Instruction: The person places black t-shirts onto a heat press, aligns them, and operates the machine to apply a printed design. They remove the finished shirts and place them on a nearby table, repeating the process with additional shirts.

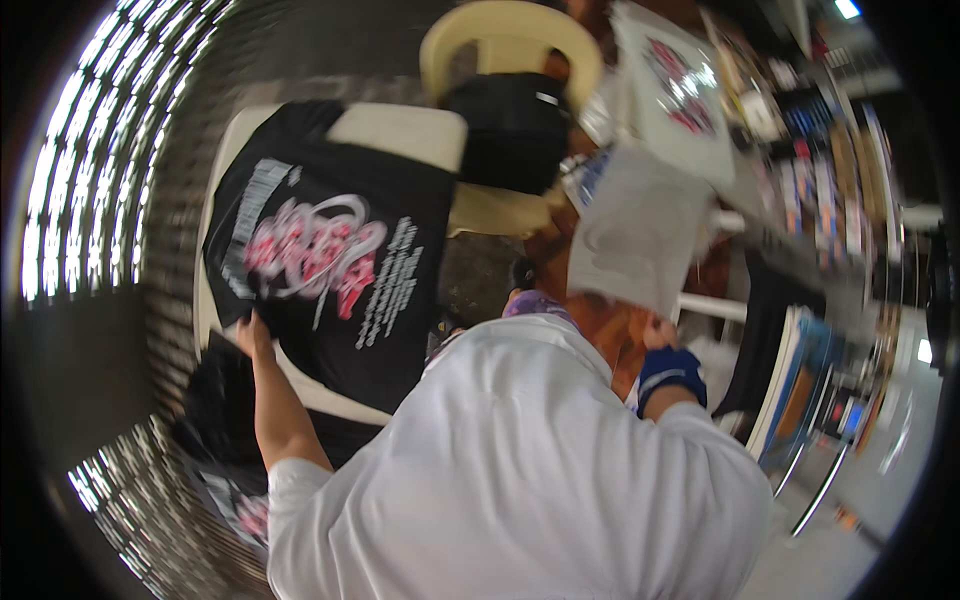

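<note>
On the pale table [400, 130] at my left lies a black T-shirt [410, 190] printed with a pink and white design and white lettering. My left hand [252, 332] is closed on the near left edge of that shirt. My right hand [657, 335], with a dark blue band on the wrist, grips the lower edge of a translucent greyish sheet [640, 230]. The sheet hangs to the right of my body and is smeared by motion. A faint mark shows on it, too blurred to make out. Part of my right fingers is hidden.
Dark bundled cloth or plastic [220, 400] lies beside the table's near end. A cream plastic chair [440, 50] with a black item [510, 130] on it stands ahead. Another sheet with a red print [690, 90] is beyond. Cluttered shelves [830, 180] and a framed rack [790, 380] line the right.
</note>
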`<state>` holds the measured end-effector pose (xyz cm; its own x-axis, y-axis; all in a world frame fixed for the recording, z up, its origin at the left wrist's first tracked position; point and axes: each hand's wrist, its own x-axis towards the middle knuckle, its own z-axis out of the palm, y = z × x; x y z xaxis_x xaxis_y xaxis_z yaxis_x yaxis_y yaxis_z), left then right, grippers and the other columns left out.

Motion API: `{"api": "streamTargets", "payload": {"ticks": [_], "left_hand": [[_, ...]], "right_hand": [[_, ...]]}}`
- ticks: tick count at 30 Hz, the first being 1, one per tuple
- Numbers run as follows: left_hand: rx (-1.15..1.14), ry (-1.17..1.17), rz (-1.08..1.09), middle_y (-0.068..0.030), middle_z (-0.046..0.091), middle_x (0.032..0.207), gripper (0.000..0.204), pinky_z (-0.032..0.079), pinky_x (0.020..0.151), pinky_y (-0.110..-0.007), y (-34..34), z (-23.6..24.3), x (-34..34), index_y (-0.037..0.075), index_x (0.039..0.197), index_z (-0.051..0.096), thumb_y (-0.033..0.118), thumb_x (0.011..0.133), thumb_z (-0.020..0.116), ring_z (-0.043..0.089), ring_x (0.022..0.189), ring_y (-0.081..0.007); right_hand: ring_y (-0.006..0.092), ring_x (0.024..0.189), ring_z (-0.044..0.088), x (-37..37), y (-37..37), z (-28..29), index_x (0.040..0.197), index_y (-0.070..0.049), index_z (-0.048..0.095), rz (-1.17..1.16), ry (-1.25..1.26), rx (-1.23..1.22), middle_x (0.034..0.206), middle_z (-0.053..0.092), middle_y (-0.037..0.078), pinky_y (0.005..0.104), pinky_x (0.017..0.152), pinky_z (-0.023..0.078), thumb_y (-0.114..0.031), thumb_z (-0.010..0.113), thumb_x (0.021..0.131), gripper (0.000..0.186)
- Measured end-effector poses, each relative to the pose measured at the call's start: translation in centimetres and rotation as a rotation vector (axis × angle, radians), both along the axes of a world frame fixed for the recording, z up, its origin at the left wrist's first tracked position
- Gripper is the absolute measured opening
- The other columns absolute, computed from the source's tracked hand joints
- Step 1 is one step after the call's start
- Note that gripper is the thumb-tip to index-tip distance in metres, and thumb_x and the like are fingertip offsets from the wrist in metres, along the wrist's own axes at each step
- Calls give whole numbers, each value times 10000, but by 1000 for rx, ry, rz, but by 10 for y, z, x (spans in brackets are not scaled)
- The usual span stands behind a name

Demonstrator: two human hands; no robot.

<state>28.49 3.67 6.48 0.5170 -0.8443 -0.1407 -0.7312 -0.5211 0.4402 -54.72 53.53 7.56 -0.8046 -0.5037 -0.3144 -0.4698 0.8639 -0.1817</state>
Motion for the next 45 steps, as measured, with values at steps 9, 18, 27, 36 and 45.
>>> {"api": "streamTargets", "payload": {"ticks": [9, 18, 27, 36, 45], "left_hand": [[-265, 415, 36, -193, 687, 1128, 519, 521, 899, -410, 31, 78, -151, -74, 1219, 633, 285, 845, 659, 660, 978, -294], [-149, 510, -63, -72, 655, 972, 330, 496, 792, -361, 83, 134, -276, -1, 1079, 650, 177, 801, 633, 619, 874, -221], [129, 346, -183, -56, 686, 973, 353, 523, 774, -313, 126, 196, -339, 17, 1105, 695, 124, 777, 622, 637, 862, -184], [214, 645, 105, -86, 704, 1156, 410, 547, 915, -388, 117, 210, -384, 23, 1224, 663, 226, 870, 629, 672, 1048, -258], [-274, 251, -231, -181, 589, 1439, 414, 396, 1154, -452, 104, 220, -339, -25, 1403, 562, 211, 1067, 507, 552, 1335, -329]], "right_hand": [[412, 939, 721, -48, 3, -6, 1088, 60, 716, -585, 60, -132, 999, 727, 277, 462, 782, 591, -349, 477, 1056, 476], [282, 989, 716, -230, -37, -30, 1214, 78, 607, -1014, -67, -1525, 1209, 694, 190, 372, 867, 568, -104, 569, 1006, 278], [444, 1076, 659, -284, -165, -168, 1458, -142, 517, -602, -3, -175, 1163, 674, 241, 505, 957, 519, -47, 591, 883, 588], [392, 1203, 654, -298, -226, -269, 1264, -82, 696, 218, -133, 88, 1311, 676, 196, 521, 1041, 493, -267, 517, 978, 385], [390, 1008, 735, -294, -179, -110, 992, -85, 789, 96, -220, 157, 1090, 751, 200, 495, 854, 590, -196, 602, 890, 241]]}}
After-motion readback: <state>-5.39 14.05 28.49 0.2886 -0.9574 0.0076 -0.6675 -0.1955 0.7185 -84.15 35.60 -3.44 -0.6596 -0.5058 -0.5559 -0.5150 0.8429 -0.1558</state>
